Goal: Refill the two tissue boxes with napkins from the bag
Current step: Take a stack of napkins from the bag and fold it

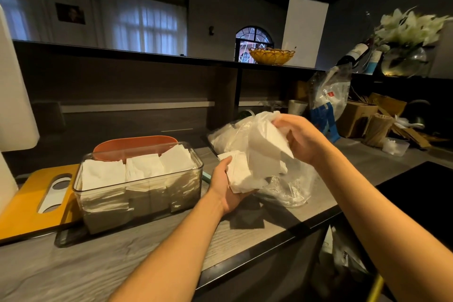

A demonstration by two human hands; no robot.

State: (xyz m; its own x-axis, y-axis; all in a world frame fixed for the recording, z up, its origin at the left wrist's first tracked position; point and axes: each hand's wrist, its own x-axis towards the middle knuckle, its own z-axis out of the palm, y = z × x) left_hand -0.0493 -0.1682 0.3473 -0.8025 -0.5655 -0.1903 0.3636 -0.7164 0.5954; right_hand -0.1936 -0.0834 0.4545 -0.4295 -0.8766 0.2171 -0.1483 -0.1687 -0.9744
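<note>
Clear box: the transparent tissue box is standing open on the wooden counter, and it is holding three stacks of white napkins side by side, reaching up to its rim.
Orange box: the second tissue box is sitting just behind the clear one; only its rounded top edge is showing, so I cannot tell what is inside.
Bag: the thin plastic bag is lying crumpled on the counter to the right of the clear box, with napkins partly showing through it.
Left hand: the left hand is turning palm up and is cupping a bundle of napkins from below, the thumb lying on top of it.
Right hand: the right hand is pinching the upper napkins together with the bag film, above the left hand.
Hard to see: where the bag film is ending and the napkins are beginning is not clear; the right fingertips are hiding behind the paper.
Yellow lid: a yellow lid with an oval slot is lying flat, touching the left side of the clear box.
Far right: cardboard boxes and a vase of white flowers are standing in dim light.
</note>
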